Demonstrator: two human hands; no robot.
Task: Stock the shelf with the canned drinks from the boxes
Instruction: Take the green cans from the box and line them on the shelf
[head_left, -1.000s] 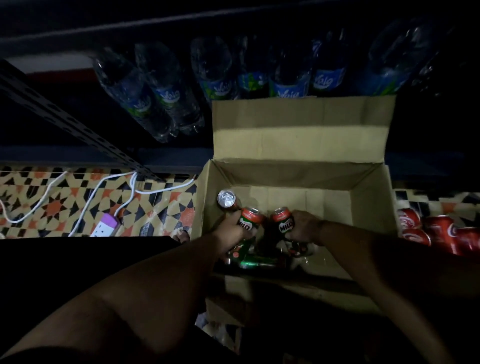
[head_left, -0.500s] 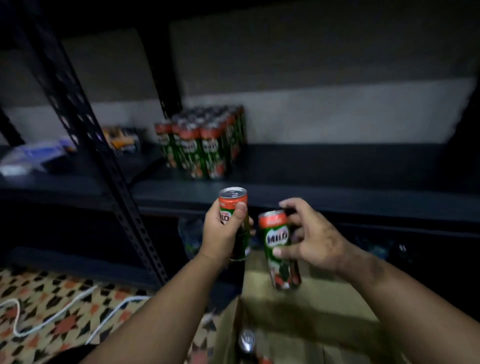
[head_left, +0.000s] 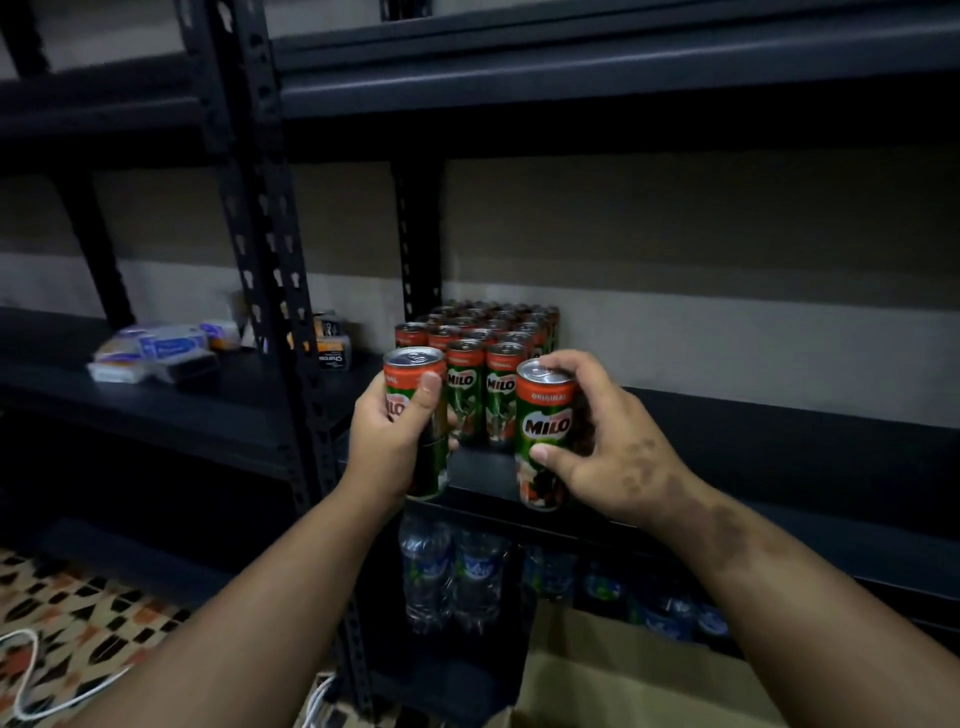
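Note:
My left hand (head_left: 389, 441) grips a green and red Milo can (head_left: 414, 375) upright, thumb across its front. A second Milo can (head_left: 546, 415) is held by my right hand (head_left: 608, 447), fingers round its side. Both cans hover at the front edge of the dark shelf board (head_left: 779, 457), just before a block of several Milo cans (head_left: 483, 358) standing in rows on it. The cardboard box (head_left: 623, 680) lies below, only its top flap showing.
A black perforated upright post (head_left: 270, 249) stands left of the cans. Water bottles (head_left: 452, 577) fill the shelf below. Packets (head_left: 156, 353) and a small carton (head_left: 330, 340) lie on the left shelf. A white cable (head_left: 31, 670) crosses the patterned floor.
Both hands lifted the two cans out of the box and up to the shelf edge by the stocked cans; the view rose from the box to the shelf.

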